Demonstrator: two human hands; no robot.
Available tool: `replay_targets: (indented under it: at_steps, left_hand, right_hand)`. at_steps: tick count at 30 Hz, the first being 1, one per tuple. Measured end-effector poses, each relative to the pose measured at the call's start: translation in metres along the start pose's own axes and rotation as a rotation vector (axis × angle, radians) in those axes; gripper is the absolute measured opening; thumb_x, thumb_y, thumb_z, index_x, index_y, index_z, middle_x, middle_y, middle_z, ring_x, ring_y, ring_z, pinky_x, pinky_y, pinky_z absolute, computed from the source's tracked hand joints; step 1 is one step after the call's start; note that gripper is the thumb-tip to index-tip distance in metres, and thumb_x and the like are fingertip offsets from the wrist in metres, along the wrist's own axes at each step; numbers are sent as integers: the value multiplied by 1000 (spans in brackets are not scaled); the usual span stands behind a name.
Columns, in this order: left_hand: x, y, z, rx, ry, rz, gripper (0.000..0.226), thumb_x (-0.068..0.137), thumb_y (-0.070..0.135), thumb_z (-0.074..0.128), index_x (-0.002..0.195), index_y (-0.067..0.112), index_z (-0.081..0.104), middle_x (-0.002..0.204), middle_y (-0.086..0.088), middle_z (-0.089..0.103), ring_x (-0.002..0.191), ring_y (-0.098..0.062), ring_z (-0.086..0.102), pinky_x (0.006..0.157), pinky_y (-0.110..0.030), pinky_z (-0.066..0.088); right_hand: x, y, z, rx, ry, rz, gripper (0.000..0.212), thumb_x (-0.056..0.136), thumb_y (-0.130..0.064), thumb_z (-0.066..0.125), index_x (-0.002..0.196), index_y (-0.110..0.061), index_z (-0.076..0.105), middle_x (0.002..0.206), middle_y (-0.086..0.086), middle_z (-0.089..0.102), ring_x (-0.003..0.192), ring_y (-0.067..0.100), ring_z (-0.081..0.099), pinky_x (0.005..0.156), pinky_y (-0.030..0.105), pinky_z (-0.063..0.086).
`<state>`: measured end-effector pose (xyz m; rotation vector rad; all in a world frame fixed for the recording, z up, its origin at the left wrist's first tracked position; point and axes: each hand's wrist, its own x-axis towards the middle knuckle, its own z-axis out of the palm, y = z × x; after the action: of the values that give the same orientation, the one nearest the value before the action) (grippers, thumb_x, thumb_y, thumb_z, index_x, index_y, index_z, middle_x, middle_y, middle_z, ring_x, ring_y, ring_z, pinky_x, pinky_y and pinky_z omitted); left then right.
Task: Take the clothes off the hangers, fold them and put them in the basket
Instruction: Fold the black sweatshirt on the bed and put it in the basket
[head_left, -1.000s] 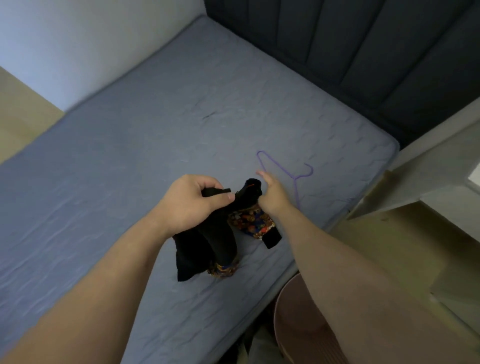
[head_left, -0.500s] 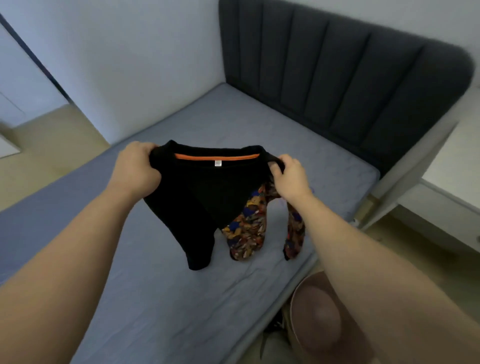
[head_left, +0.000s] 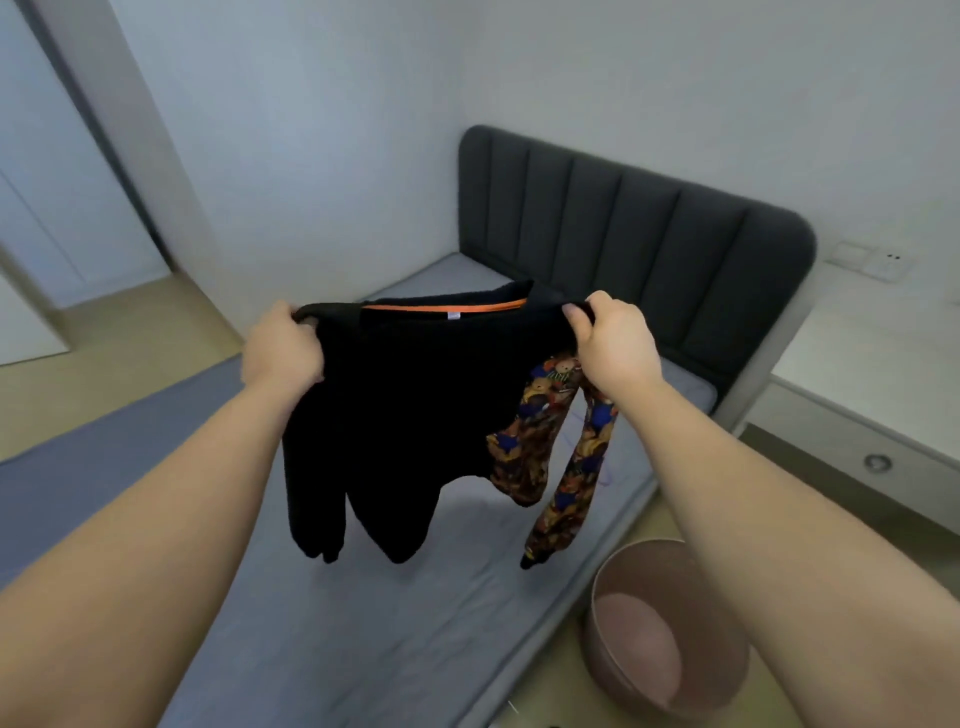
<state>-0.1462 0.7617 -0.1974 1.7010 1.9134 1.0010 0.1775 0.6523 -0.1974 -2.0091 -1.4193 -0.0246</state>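
A black top (head_left: 415, 410) with an orange neck band and colourful patterned sleeves hangs spread in the air above the bed (head_left: 363, 623). My left hand (head_left: 283, 348) grips its left shoulder. My right hand (head_left: 613, 343) pinches its right shoulder. The patterned sleeves dangle below my right hand. A pink basket (head_left: 608, 587) stands on the floor by the bed's near right edge, with nothing visible inside. A purple hanger (head_left: 605, 470) lies on the bed, mostly hidden behind the sleeves.
The dark padded headboard (head_left: 649, 239) rises behind the bed. A white bedside cabinet (head_left: 862, 395) stands at the right. A door (head_left: 52, 197) and wooden floor lie at the left.
Both hands have lifted the top from a bunch on the bed and spread it wide at chest height. My view has tilted up toward the headboard.
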Motion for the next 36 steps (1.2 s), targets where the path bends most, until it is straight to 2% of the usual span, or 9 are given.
replay_targets:
  at_steps: [2, 4, 9, 14, 18, 21, 23, 28, 36]
  left_hand:
    - [-13, -11, -4, -227, -28, -93, 23, 102, 33, 42, 108, 13, 49, 100, -12, 57, 63, -27, 64, 72, -52, 60]
    - [-27, -28, -9, -221, 5, -75, 32, 100, 43, 39, 104, 12, 47, 102, -17, 59, 84, -37, 62, 79, -54, 56]
    - [-54, -65, -25, -44, 29, 109, 39, 99, 45, 48, 98, 6, 52, 97, -20, 60, 91, -37, 57, 72, -41, 43]
    - [-56, -95, -52, 434, -288, 373, 64, 62, 58, 85, 102, 18, 54, 96, -3, 55, 90, -25, 53, 72, -39, 46]
    - [-63, -93, -63, 675, -499, 261, 44, 69, 35, 85, 101, 19, 59, 94, -2, 61, 89, -25, 57, 73, -38, 50]
    - [-74, -81, -66, 963, -678, 233, 30, 84, 38, 73, 90, 11, 61, 87, -2, 57, 82, -23, 56, 72, -32, 48]
    - [-79, -80, -65, 1067, -795, 190, 36, 86, 38, 71, 104, 7, 66, 93, -3, 60, 89, -24, 59, 75, -30, 47]
    - [-88, -80, -61, 1364, -1089, 71, 59, 83, 48, 74, 129, 14, 61, 129, -3, 61, 109, -22, 59, 89, -28, 45]
    - [-70, -93, -26, 1401, -1232, -173, 61, 88, 42, 71, 140, 16, 52, 143, -4, 50, 130, -27, 49, 107, -36, 40]
  right_hand:
    - [-11, -11, -6, -7, -24, 27, 35, 102, -46, 43, 88, -14, 48, 85, 7, 57, 77, 26, 54, 61, 33, 39]
    - [-25, -19, -8, -5, -50, 48, 34, 102, -47, 42, 90, -15, 48, 86, 6, 57, 75, 24, 54, 58, 31, 37]
    - [-61, -27, -2, 6, -128, 123, 36, 103, -47, 39, 98, -14, 51, 91, 7, 59, 78, 24, 55, 62, 32, 40]
    - [-82, -16, -2, -117, -416, 147, 51, 95, -63, 43, 103, -13, 49, 95, 7, 56, 85, 26, 55, 67, 34, 40]
    - [-95, -21, 2, -334, -813, 91, 79, 65, -70, 77, 115, -14, 49, 102, 3, 59, 92, 24, 59, 79, 39, 53]
    - [-102, -30, 14, -626, -979, -12, 81, 69, -53, 84, 131, -9, 55, 102, 5, 59, 90, 26, 60, 82, 36, 54]
    - [-104, -34, 20, -703, -1084, 11, 94, 72, -54, 81, 145, -8, 45, 116, 8, 58, 102, 30, 57, 88, 35, 50]
    - [-112, -54, 19, -803, -1408, 196, 79, 83, -39, 77, 143, 1, 44, 148, 16, 45, 130, 36, 47, 95, 39, 45]
    - [-94, -51, 42, -760, -1660, 430, 65, 86, -27, 75, 138, 0, 46, 132, 21, 53, 119, 38, 52, 95, 45, 46]
